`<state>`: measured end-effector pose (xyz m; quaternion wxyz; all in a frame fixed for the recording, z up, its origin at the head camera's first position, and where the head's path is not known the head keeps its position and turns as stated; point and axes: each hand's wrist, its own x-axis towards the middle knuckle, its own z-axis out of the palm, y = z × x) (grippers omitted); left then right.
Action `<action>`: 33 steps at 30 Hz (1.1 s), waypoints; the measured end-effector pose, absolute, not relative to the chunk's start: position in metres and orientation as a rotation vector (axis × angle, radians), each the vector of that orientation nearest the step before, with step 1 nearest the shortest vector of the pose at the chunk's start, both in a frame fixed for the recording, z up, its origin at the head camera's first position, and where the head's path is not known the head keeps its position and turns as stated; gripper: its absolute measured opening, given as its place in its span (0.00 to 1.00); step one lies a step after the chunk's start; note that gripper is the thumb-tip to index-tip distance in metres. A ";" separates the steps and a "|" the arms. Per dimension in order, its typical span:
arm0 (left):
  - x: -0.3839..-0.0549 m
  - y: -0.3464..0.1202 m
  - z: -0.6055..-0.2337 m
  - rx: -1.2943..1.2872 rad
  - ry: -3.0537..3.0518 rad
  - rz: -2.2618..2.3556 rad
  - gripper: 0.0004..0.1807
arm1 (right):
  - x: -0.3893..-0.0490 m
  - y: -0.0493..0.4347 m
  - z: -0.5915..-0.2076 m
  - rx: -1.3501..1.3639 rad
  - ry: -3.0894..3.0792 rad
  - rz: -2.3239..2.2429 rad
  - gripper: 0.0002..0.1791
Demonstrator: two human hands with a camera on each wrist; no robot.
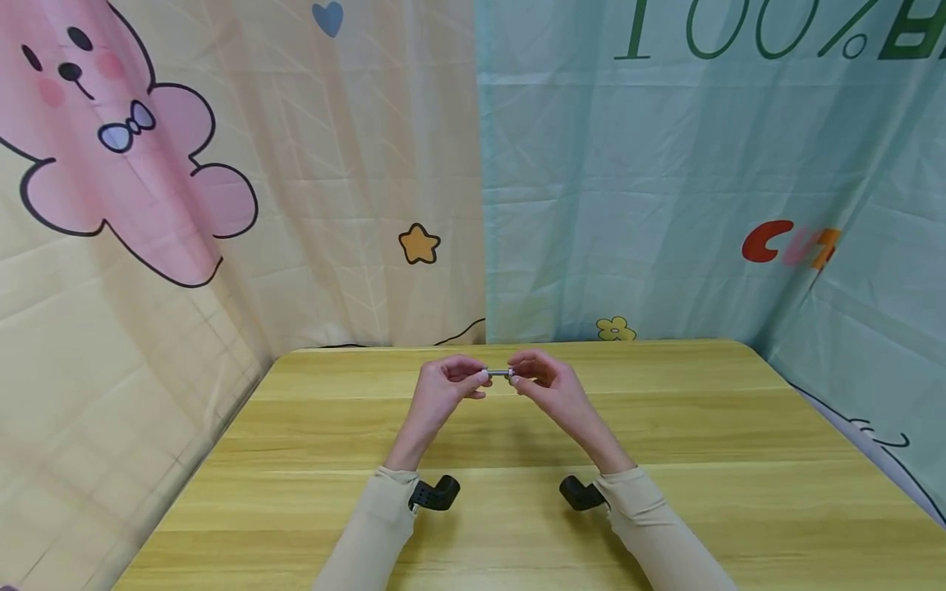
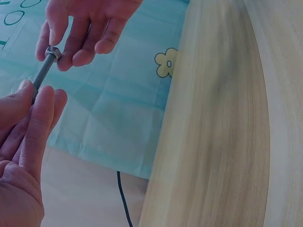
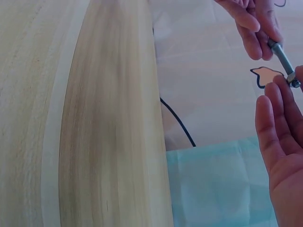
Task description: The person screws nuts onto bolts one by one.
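Grey metal gleams between the two hands: a threaded bolt (image 2: pixel 42 73) spans the gap from one set of fingertips to the other, raised above the worktop (image 1: pixel 510 525). The left hand (image 1: pixel 443 394) grasps one end of it, thumb pressed against the fingers; whatever lies under those fingertips is partly hidden. The right hand (image 1: pixel 550 390) pinches the nut (image 2: pixel 53 53) at the bolt's other end between thumb and fingers, its remaining fingers spread loosely. Bare shank shows between the hands. Behind each hand, toward the person, comes a beige sleeve, and a black wrist device (image 1: pixel 436 493) sits at the inner side of each cuff. Beyond the hands, past the worktop's far edge, hangs a curtain (image 1: pixel 628 164), with a yellow flower (image 1: pixel 616 329) printed beyond the right hand and an orange star (image 1: pixel 420 244) beyond the left.
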<state>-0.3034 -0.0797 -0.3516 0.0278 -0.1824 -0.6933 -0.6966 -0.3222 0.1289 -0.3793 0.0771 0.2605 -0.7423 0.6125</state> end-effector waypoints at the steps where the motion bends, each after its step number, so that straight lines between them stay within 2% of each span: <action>1: -0.304 -0.080 -0.352 -0.563 -2.140 -2.149 0.12 | -0.322 0.129 -0.380 0.784 -2.226 1.829 0.11; 8: -0.304 -0.080 -0.351 -0.577 -2.153 -2.141 0.13 | -0.323 0.130 -0.381 0.788 -2.231 1.838 0.11; 15: -0.302 -0.078 -0.350 -0.560 -2.148 -2.144 0.10 | -0.319 0.129 -0.374 0.722 -2.325 1.878 0.11; 20: -0.301 -0.076 -0.350 -0.553 -2.147 -2.141 0.08 | -0.322 0.128 -0.376 0.630 -2.357 1.865 0.18; 23: -0.301 -0.077 -0.351 -0.558 -2.149 -2.141 0.10 | -0.324 0.128 -0.381 0.593 -2.334 1.831 0.17; 26: -0.301 -0.078 -0.352 -0.564 -2.153 -2.141 0.11 | -0.324 0.129 -0.381 0.627 -2.307 1.779 0.13; 33: -0.303 -0.079 -0.351 -0.558 -2.144 -2.144 0.10 | -0.308 0.128 -0.362 0.811 -2.276 1.684 0.12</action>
